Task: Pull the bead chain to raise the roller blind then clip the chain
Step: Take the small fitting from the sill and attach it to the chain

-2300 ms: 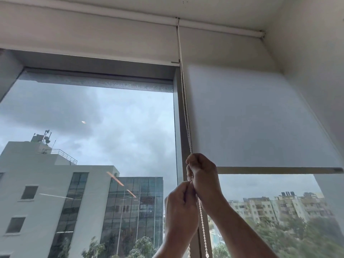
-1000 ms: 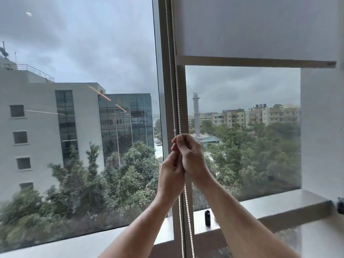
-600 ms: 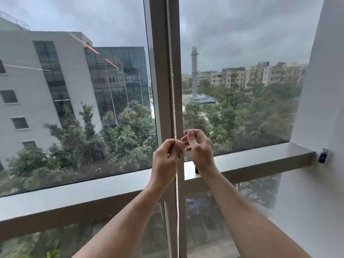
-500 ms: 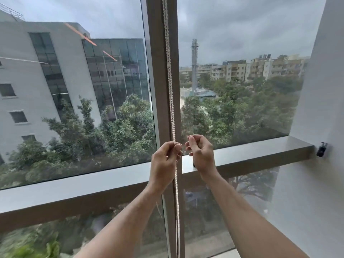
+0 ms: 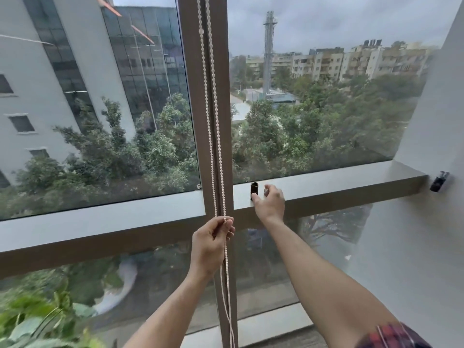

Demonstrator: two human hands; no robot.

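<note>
A white bead chain (image 5: pixel 212 126) hangs as two strands down the brown window mullion (image 5: pixel 221 101). My left hand (image 5: pixel 210 244) pinches the chain just below the horizontal sill, and the strands run on down past it. My right hand (image 5: pixel 269 203) is off the chain and reaches to the sill, thumb and fingers apart right beside a small dark clip (image 5: pixel 254 190) standing there; the thumb tip touches or nearly touches its base. The roller blind is out of view above.
A grey sill (image 5: pixel 339 182) runs across the window. The white wall (image 5: pixel 426 222) on the right carries a small dark bracket (image 5: pixel 439 181). Green leaves (image 5: pixel 32 320) show at the lower left. Glass panes sit above and below the sill.
My view has tilted down from the raised blind to the sill. My right hand has let go of the chain and moved right to the clip. My left hand has slid lower, still on the chain.
</note>
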